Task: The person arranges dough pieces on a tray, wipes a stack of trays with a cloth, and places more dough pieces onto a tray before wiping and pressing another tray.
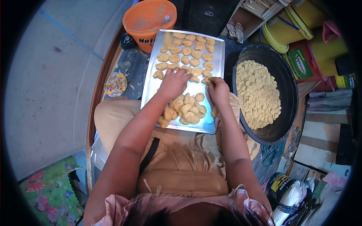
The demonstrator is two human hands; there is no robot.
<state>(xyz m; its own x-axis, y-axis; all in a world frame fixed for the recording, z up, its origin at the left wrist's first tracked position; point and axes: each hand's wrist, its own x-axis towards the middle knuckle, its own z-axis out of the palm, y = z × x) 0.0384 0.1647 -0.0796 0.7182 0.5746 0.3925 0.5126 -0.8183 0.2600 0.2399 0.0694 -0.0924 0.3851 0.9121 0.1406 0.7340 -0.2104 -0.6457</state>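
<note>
A metal tray (151, 90) rests across my lap. Rows of flattened dough pieces (174, 58) cover its far half, and a loose pile of rounder dough pieces (188, 109) lies nearer me. My left hand (174, 83), with a ring on one finger, reaches over the nearest row; its fingers are apart and touch the pieces there. What lies under its palm is hidden. At the tray's right side, the thumb and forefinger of my right hand (219, 90) are closed on a dough piece (206, 80) at the end of that row.
A black tub (288, 109) holding a big heap of small dough lumps (258, 94) stands to the right. Behind the tray's left corner is an orange bucket (149, 17). A patterned round container (115, 84) sits at left. Yellow buckets (290, 28) are stacked at the far right.
</note>
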